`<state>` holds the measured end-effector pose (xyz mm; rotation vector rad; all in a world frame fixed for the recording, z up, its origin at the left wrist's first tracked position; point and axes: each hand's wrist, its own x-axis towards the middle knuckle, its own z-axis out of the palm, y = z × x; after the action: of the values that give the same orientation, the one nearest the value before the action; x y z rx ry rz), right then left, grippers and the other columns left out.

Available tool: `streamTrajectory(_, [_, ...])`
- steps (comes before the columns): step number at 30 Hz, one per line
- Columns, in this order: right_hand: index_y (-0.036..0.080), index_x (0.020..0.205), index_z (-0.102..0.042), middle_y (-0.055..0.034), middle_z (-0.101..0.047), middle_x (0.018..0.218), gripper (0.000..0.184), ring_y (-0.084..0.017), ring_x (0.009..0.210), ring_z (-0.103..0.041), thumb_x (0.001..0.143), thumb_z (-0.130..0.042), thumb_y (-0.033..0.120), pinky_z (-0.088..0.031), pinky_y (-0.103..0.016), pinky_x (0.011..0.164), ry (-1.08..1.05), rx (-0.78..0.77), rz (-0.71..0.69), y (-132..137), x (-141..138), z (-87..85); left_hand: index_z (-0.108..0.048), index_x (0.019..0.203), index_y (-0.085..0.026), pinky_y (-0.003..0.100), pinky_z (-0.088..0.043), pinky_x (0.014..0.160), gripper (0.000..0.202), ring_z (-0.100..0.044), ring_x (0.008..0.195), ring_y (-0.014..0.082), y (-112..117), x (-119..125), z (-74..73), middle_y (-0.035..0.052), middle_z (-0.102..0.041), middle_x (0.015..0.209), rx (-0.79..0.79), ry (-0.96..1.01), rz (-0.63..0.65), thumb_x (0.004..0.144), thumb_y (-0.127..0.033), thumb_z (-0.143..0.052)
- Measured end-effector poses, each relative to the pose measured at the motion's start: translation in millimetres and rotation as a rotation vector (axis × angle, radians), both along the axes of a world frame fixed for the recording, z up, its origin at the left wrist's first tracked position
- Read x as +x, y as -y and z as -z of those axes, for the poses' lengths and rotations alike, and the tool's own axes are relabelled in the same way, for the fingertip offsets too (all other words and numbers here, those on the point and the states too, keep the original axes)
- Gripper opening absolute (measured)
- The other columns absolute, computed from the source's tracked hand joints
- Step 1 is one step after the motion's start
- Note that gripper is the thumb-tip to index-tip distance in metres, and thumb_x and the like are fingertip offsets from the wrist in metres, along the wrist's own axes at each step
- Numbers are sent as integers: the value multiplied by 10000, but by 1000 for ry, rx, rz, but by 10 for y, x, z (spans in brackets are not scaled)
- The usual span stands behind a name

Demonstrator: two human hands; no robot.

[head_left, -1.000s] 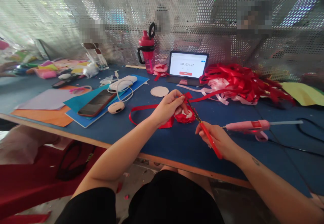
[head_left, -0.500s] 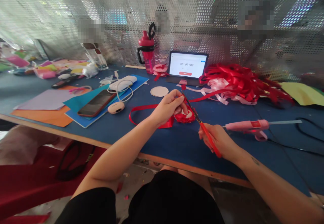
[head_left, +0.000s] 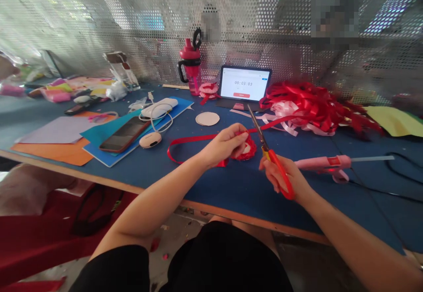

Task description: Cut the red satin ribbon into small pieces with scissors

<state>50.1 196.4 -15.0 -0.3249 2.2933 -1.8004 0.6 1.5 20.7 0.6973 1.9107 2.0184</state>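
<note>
right hand (head_left: 284,176) clamped round the scissors (head_left: 265,146), blades pointing far and left; and here's the left hand (head_left: 226,146), pinched together on red ribbon (head_left: 189,140), right by the red rosette (head_left: 250,150) on the tabletop (head_left: 228,190), hiding its left part, exact pinch hard to see.

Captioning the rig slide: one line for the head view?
Right hand holding red-handled scissors, left hand at a red ribbon rosette on a blue table, screen reading 00:03:03 behind.
</note>
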Motion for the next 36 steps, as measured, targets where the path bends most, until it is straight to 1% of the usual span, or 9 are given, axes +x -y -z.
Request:
streamTrajectory(4, [185, 824, -509, 102, -407, 409, 297, -65, 299, -387, 814, -599, 467, -346, -160, 308, -29, -40, 67, 15, -21, 38, -379, 822, -200, 176, -284, 440, 180, -389, 414, 55, -119, 143, 98, -73, -463, 476, -159, 15, 226, 921, -343, -425])
streamTrajectory(7, [183, 842, -509, 103, -416, 395, 263, -64, 287, -386, 851, -556, 442, -348, -154, 304, -56, -49, 48, 5, -31, 66, -353, 827, -205, 184, -302, 456, 231, -419, 446, 65, -165, 194, 186, -76, -448, 505, -220, -9, 293, 915, -406, -423])
streamTrajectory(13, [182, 778, -495, 97, -418, 404, 297, -59, 294, -396, 863, -546, 461, -355, -148, 301, -49, -79, 1, -10, -22, 71, -349, 837, -197, 189, -299, 474, 234, -427, 483, 64, -164, 189, 234, -67, -446, 555, -211, 3, 302, 912, -406, -422])
streamTrajectory(17, [181, 852, -504, 109, -426, 406, 246, -53, 295, -395, 869, -572, 417, -354, -140, 316, -79, -129, -52, -35, -21, 84, -345, 828, -197, 173, -283, 450, 234, -391, 458, 53, -167, 192, 196, -76, -436, 532, -157, 72, 328, 907, -399, -432])
streamTrajectory(20, [180, 898, -509, 117, -422, 405, 206, -51, 294, -391, 881, -570, 376, -358, -140, 326, -80, -169, -75, -48, -22, 95, -351, 821, -200, 165, -267, 408, 251, -369, 424, 49, -156, 187, 162, -71, -461, 528, -186, 116, 335, 913, -425, -412])
streamTrajectory(24, [184, 859, -501, 116, -425, 408, 152, -48, 300, -390, 882, -569, 318, -352, -139, 330, -115, -198, -34, -60, -29, 94, -411, 835, -189, 170, -336, 405, 265, -439, 419, 56, -124, 161, 142, -45, -539, 570, -245, 114, 363, 908, -444, -423])
streamTrajectory(27, [186, 857, -505, 116, -424, 405, 127, -52, 299, -389, 873, -571, 294, -360, -146, 331, -166, -235, 12, -79, -48, 93, -477, 801, -163, 169, -371, 424, 262, -467, 429, 52, -113, 144, 139, -33, -551, 572, -287, 78, 316, 892, -409, -472])
streamTrajectory(31, [190, 873, -512, 116, -422, 402, 119, -59, 289, -377, 859, -580, 287, -353, -154, 313, -159, -248, 55, -92, -70, 89, -508, 799, -154, 151, -321, 386, 266, -422, 401, 36, -118, 134, 135, -34, -552, 569, -278, 7, 223, 901, -393, -452])
streamTrajectory(36, [197, 867, -525, 98, -426, 430, 168, -63, 319, -394, 886, -554, 361, -364, -163, 339, -193, -223, 21, -95, -53, 59, -489, 722, -151, 148, -352, 401, 269, -454, 408, 35, -131, 132, 151, -31, -554, 554, -213, -63, 164, 891, -361, -478])
